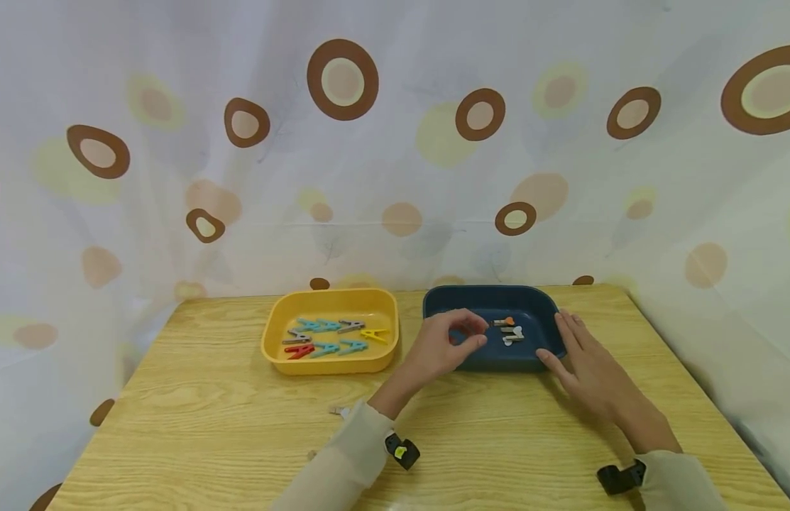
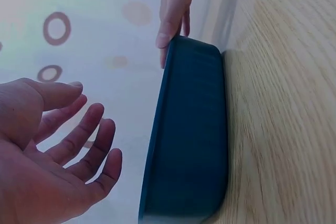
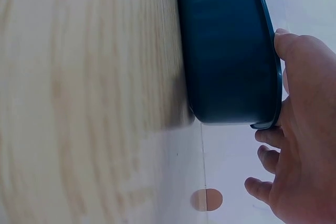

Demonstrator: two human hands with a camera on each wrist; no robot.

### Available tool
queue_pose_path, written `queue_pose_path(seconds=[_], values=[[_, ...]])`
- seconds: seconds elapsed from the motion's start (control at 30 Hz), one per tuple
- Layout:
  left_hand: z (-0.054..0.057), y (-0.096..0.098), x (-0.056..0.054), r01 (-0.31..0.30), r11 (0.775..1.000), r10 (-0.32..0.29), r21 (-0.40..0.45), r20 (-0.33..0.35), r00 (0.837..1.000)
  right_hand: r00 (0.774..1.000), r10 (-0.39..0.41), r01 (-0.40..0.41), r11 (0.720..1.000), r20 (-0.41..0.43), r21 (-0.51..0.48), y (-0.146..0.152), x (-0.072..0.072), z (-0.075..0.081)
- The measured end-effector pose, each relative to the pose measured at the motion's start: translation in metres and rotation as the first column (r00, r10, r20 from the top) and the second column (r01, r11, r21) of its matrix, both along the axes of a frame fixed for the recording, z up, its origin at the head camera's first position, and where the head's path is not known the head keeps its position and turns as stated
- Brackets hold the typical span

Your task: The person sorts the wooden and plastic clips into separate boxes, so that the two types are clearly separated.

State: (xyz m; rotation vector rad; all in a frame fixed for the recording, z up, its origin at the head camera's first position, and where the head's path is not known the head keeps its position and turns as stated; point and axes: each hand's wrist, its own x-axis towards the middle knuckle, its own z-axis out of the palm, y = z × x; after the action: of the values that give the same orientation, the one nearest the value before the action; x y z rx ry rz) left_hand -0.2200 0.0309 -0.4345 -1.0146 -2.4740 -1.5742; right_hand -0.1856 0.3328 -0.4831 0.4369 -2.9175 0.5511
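Note:
My left hand (image 1: 447, 342) hovers over the left part of a dark blue tray (image 1: 490, 365). Its fingers are loosely bent, and in the left wrist view the thumb and fingertips stand apart with nothing visible between them. My right hand (image 1: 589, 369) rests on the tray's right end, thumb at the front rim and straight fingers along the side. Inside the tray lie small wooden clips, one with an orange heart (image 1: 509, 321) and others with white hearts (image 1: 513, 338). Something reddish under my left hand is partly hidden.
A yellow tray (image 1: 333, 365) to the left holds several plastic clothespins (image 1: 353, 346) in blue, grey, red and yellow. A wooden clip (image 1: 338, 410) lies on the wood-grain table (image 1: 196, 411) beside my left sleeve. A patterned curtain (image 1: 395, 156) hangs behind the table.

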Motion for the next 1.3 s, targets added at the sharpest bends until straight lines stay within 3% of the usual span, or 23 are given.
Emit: queue_pose_path(seconds=[0.43,0.63,0.97,1.3], values=[[0.0,-0.066,0.031,-0.071,0.996,0.07,0.047,0.019,0.997,1.0,-0.002,0.002,1.0,-0.03,0.023,-0.001,0.003,-0.001],[-0.002,-0.092,0.038,-0.078,0.996,0.076,0.042,0.059,0.995,1.0,-0.016,0.016,0.998,-0.009,0.054,-0.002,0.005,0.001],[-0.008,-0.137,0.048,-0.148,0.989,0.146,0.016,0.074,0.986,0.999,-0.028,0.026,0.996,0.017,0.08,-0.006,0.003,0.009],[-0.018,-0.164,0.053,-0.183,0.983,0.184,-0.019,0.094,0.978,0.999,-0.037,0.035,0.997,0.028,0.065,-0.006,0.005,0.011]])
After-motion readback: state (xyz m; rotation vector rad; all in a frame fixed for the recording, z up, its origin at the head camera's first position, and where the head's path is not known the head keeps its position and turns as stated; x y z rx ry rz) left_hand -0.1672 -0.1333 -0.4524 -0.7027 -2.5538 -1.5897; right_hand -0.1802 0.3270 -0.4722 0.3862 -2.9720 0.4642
